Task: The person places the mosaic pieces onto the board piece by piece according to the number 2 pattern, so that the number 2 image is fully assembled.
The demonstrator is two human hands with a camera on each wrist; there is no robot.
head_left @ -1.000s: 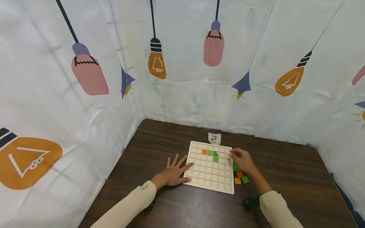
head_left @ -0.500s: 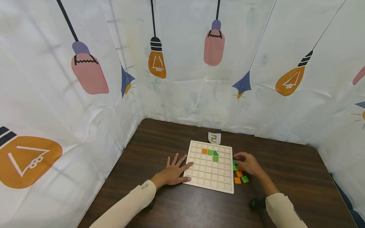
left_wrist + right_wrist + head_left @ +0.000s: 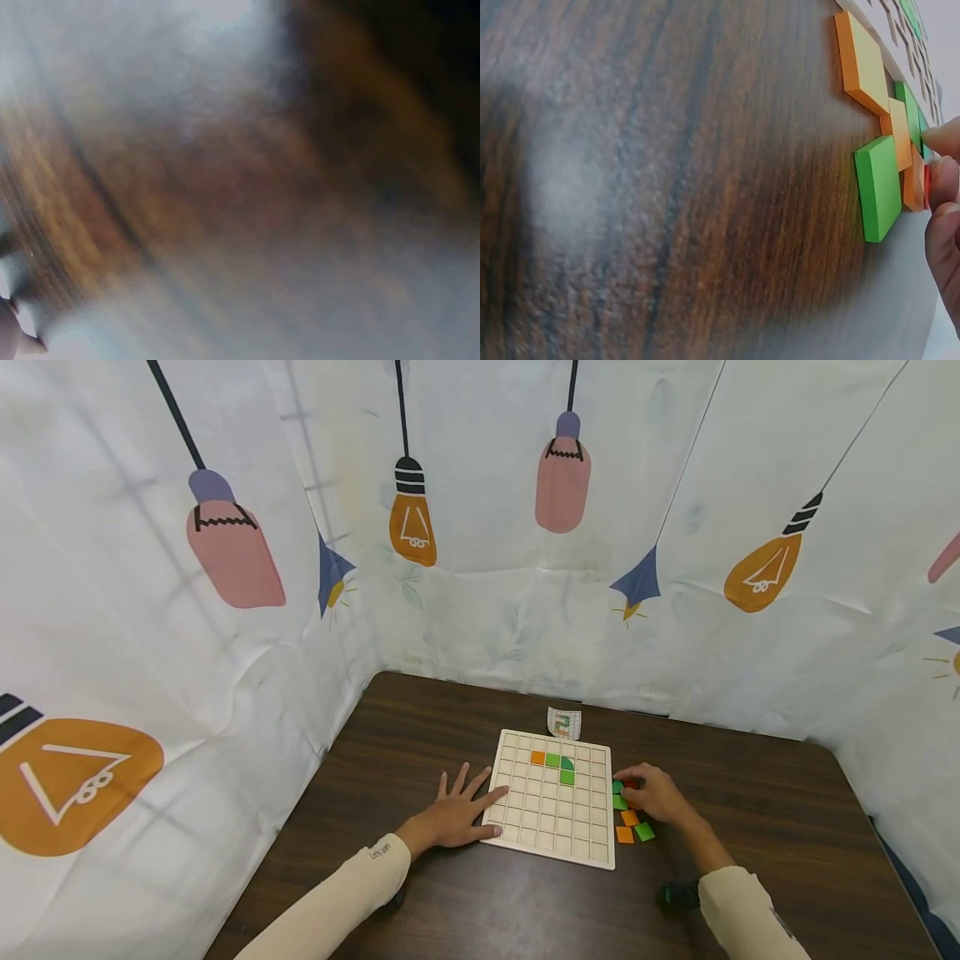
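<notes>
The left hand [image 3: 453,820] rests on the board's [image 3: 551,810] left edge, fingers [image 3: 491,797] spread, gripping nothing. Right of the board, surface [image 3: 780,810] runs wide beyond loose tiles [image 3: 625,835]; there the right hand [image 3: 657,795], earlier over the board's edge, bends its fingers, grip unclear.

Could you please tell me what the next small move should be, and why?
I would probably have the right hand pinch one of the loose tiles and lift it toward the board: that hand is right at the tiles, the left hand rests on the board's left edge, and only four placed tiles sit on the grid.
</notes>
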